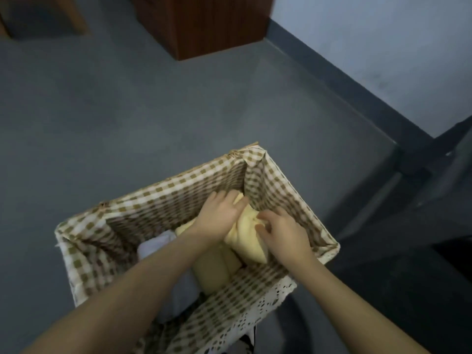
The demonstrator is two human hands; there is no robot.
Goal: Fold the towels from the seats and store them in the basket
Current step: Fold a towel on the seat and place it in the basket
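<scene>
A rectangular basket [163, 186] with a brown-and-white checked lining stands on the floor below me. Both my hands reach into its far right corner. My left hand [217, 217] lies on top of a folded yellow towel [246, 237], fingers spread over its far end. My right hand [282, 232] grips the same towel at its right side, fingers curled into the cloth. Under it lies another yellow towel [213, 268], and a white towel [155, 245] shows at the left, partly hidden by my left forearm.
Grey floor surrounds the basket. A brown wooden cabinet [204, 24] stands at the back, with a wooden chair leg [74, 16] at the far left. A light wall with a dark skirting [339, 80] runs along the right; dark furniture [434, 226] stands close at the right.
</scene>
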